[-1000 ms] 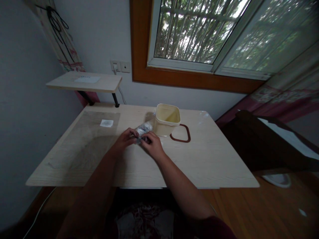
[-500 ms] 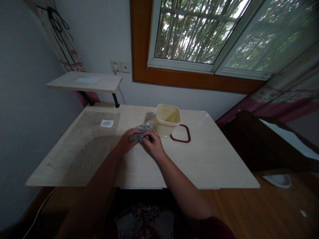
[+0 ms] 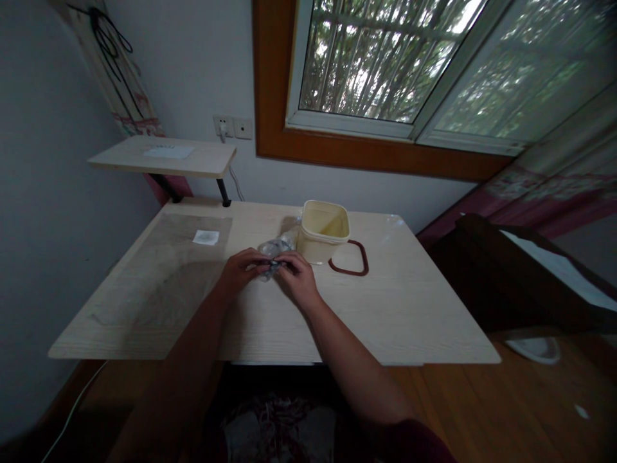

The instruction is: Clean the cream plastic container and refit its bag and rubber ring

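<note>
- Pale desk (image 3: 395,308) against a white wall; we take the cream bin (image 3: 321,251) on it as landmark, window (image 3: 361,64) above and behind.
- Far left of the bin, we have a raised shelf (image 3: 209,161); nearer, a clear sheet (image 3: 164,270) with a white slip (image 3: 206,238) on it.
- Left hand (image 3: 238,270), left of the bin: fingers curled, nearly closed, tips pinching crumpled clear plastic (image 3: 277,246).
- That plastic sits just left of the bin, partly hidden by the hands. We judge it light, soft, crinkly, a bit slippery, easily torn; best pinched by a gathered fold. Something dark shows at the fingertips; we can't tell what, nor whether the plastic contains anything.
- Right hand (image 3: 299,273), in front of the bin's left side: also nearly closed, pinching the same plastic.
- Bin upright, open-topped; we see yellowish inner walls, can't make out its floor.
- Brown loop (image 3: 365,258) lies flat, just right of the bin.
</note>
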### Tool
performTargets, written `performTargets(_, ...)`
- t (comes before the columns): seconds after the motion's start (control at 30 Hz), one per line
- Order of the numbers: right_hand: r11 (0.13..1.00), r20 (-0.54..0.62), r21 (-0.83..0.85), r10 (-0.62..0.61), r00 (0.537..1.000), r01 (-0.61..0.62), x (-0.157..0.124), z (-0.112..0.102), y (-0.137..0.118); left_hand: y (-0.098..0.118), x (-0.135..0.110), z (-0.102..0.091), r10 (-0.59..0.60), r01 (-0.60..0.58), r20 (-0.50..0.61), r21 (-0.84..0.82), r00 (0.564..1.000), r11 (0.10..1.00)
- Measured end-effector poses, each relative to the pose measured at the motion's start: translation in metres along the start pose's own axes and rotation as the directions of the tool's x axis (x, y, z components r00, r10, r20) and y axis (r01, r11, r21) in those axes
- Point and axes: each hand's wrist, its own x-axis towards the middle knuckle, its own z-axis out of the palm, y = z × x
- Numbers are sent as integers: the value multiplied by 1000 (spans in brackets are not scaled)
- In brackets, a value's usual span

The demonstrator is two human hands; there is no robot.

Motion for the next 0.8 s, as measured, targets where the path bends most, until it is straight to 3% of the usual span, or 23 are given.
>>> performTargets(0.3,996,-41,2,89,995,-89,-6,6,7,-1,-1,6,-80,81,61,-9,995,997)
performTargets(0.6,997,114,-32,-60,992,64,-4,1,-8,1,0,8,-187,189,25,-72,982,979)
performTargets(0.8,996,55,-88,19,998,-15,-4,4,-6,5,1,9,-206,210,41,-131,978,969)
